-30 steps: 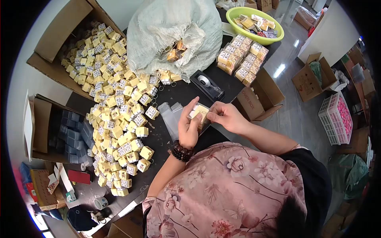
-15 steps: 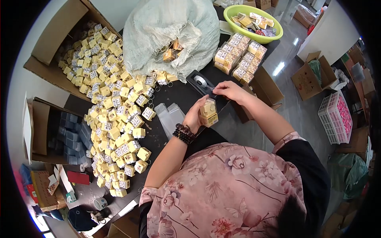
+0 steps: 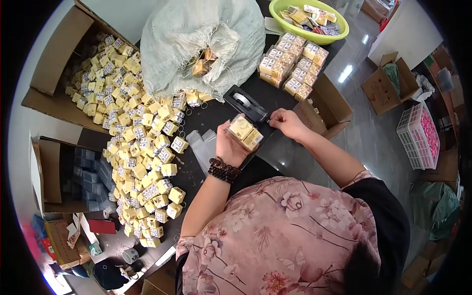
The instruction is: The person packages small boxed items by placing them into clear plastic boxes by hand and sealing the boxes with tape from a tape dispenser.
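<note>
My left hand, with beaded bracelets at the wrist, holds a small clear pack of yellow printed cubes tilted upward. My right hand has its fingertips pinched at the front end of a black tape dispenser; whatever is between them is too small to make out. A roll of clear tape sits in the dispenser. Under and beside my left hand lie flat clear plastic sleeves. To the left spreads a large heap of yellow cube keychains, some with metal rings showing.
A whitish woven sack stands at the back, torn open. Packed clear boxes are stacked by a yellow-green basin. An open carton stands off the table's right edge. Another carton at left holds clear packs.
My left hand has turned the pack so its printed face shows upward and moved slightly left. My right hand has moved right and down, staying by the dispenser's end. The view has shifted slightly.
</note>
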A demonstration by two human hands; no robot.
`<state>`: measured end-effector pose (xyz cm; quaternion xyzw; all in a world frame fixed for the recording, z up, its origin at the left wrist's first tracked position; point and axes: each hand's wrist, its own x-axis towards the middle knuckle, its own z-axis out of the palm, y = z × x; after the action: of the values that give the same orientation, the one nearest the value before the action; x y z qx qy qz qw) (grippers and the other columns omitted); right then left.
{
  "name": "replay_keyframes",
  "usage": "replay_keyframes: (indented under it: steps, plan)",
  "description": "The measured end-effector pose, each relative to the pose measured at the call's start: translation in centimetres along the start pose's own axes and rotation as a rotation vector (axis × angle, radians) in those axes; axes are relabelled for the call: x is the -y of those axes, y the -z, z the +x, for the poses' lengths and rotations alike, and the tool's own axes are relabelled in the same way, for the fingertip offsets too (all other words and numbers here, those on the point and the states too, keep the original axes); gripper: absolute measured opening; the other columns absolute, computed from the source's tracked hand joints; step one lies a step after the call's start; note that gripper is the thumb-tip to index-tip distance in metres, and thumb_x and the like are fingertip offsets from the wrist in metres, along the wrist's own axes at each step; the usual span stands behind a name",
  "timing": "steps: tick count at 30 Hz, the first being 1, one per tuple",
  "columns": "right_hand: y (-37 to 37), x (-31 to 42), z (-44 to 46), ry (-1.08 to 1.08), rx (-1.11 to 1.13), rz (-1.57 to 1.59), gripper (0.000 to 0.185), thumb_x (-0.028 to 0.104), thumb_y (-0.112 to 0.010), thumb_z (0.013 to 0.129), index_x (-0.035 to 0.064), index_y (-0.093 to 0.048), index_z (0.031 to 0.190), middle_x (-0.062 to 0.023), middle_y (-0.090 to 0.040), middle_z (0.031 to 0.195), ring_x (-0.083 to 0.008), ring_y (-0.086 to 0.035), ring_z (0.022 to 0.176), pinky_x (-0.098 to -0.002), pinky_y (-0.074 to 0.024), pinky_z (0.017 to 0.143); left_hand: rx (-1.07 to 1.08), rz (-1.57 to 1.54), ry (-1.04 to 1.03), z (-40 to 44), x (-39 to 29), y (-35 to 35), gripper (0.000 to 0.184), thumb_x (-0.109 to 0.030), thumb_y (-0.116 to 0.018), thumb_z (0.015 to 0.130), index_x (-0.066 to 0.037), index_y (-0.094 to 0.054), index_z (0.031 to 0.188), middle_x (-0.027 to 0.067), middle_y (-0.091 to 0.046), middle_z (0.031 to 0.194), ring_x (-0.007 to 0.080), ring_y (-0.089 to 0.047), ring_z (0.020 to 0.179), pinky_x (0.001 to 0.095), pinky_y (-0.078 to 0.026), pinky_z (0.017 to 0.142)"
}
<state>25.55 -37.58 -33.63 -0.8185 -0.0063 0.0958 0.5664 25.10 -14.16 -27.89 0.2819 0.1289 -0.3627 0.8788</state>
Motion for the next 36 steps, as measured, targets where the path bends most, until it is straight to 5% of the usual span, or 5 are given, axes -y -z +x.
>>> replay_keyframes:
  steps: [8, 25, 27, 31, 36]
  plan:
    - [-2.9, 8.6, -6.0, 0.040, 0.194, 0.620, 0.014, 0.014, -0.062, 0.093, 0.0006, -0.065, 0.090, -0.0019, -0.059, 0.096, -0.0089, -0.055, 0.091, -0.0254, -0.0431, 0.085, -0.034, -0.098, -0.311, -2.6, -0.6, -1.5, 0.053, -0.047, -0.042, 0.091, -0.017, -0.050, 0.134, 0.0086, -0.063, 0.112, 0.0283, -0.059, 0.108, 0.0492, -0.048, 0.087]
    - [-4.9, 8.9, -7.4, 0.497, -0.034, -0.136, 0.034, 0.035, -0.071, 0.085, 0.0025, -0.064, 0.084, -0.0068, -0.058, 0.081, -0.0178, -0.059, 0.078, -0.0308, -0.0459, 0.063, 0.167, -0.361, -0.210, -6.0, 0.6, -2.9, 0.051, -0.044, -0.041, 0.090, -0.002, -0.054, 0.117, 0.0157, -0.061, 0.106, 0.0333, -0.056, 0.106, 0.0457, -0.048, 0.092]
    - [-5.3, 9.1, -7.6, -0.048, 0.265, 0.992, 0.040, 0.042, -0.057, 0.094, 0.0048, -0.058, 0.108, -0.0066, -0.062, 0.098, -0.0181, -0.061, 0.088, -0.0317, -0.0507, 0.070, 0.146, -0.238, -0.266, -5.7, 0.9, -2.6, 0.052, -0.045, -0.039, 0.091, -0.003, -0.054, 0.117, 0.0180, -0.061, 0.111, 0.0340, -0.058, 0.103, 0.0465, -0.048, 0.091]
    - [-4.4, 10.9, -9.2, -0.405, 0.596, 1.349, 0.034, 0.032, -0.052, 0.098, 0.0076, -0.050, 0.122, -0.0104, -0.059, 0.115, -0.0249, -0.063, 0.101, -0.0398, -0.0537, 0.084, 0.030, 0.461, -0.537, -4.0, 2.6, -1.0, 0.044, -0.036, -0.033, 0.099, -0.002, -0.050, 0.121, 0.0195, -0.060, 0.120, 0.0268, -0.059, 0.105, 0.0348, -0.046, 0.094]
    - [2.4, 8.8, -4.7, 0.196, -0.234, 0.380, 0.037, 0.021, -0.072, 0.086, 0.0064, -0.052, 0.114, -0.0076, -0.057, 0.106, -0.0169, -0.055, 0.101, -0.0309, -0.0469, 0.083, -0.946, 2.064, -0.856, -5.2, 0.8, 6.0, 0.068, -0.046, -0.060, 0.088, 0.003, -0.043, 0.132, 0.0218, -0.050, 0.123, 0.0370, -0.048, 0.113, 0.0460, -0.038, 0.097]
